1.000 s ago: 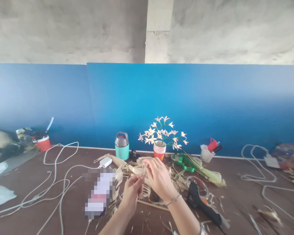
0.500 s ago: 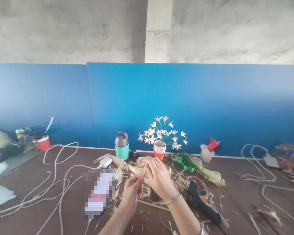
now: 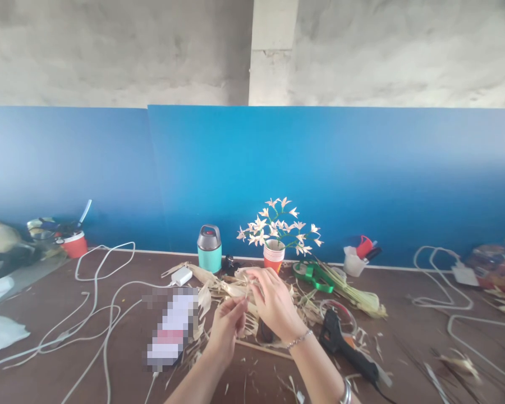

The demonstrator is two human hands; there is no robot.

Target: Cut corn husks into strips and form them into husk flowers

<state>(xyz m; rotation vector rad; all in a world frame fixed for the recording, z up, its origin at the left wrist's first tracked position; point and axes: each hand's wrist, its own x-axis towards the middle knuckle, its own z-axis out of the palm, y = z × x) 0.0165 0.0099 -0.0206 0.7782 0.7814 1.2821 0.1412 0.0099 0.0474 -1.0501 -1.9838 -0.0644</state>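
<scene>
My left hand [image 3: 226, 328] is closed, thumb and fingertips pinched on a thin pale strip of what looks like dried corn husk [image 3: 247, 292]. Just above and to the right, my right hand [image 3: 274, 306] has its fingers bent around the upper end of that strip; part of it is hidden by the fingers. Beneath both hands lies a heap of dried husks [image 3: 204, 303] and shreds. Behind them, pale star-shaped flowers [image 3: 273, 227] on green stems stand in a stack of paper cups [image 3: 273, 255].
A black glue gun [image 3: 349, 350] lies at right, near green ribbon [image 3: 315, 278] and a bundle of pale green stalks [image 3: 362, 300]. On the left are a phone [image 3: 170, 331], white cables [image 3: 105, 314] and a teal flask [image 3: 210, 255]. A blue partition [image 3: 219, 168] closes the back.
Both hands stay nearly in place, still at the pale strip, with only slight finger movement. The whole view has shifted a few pixels.
</scene>
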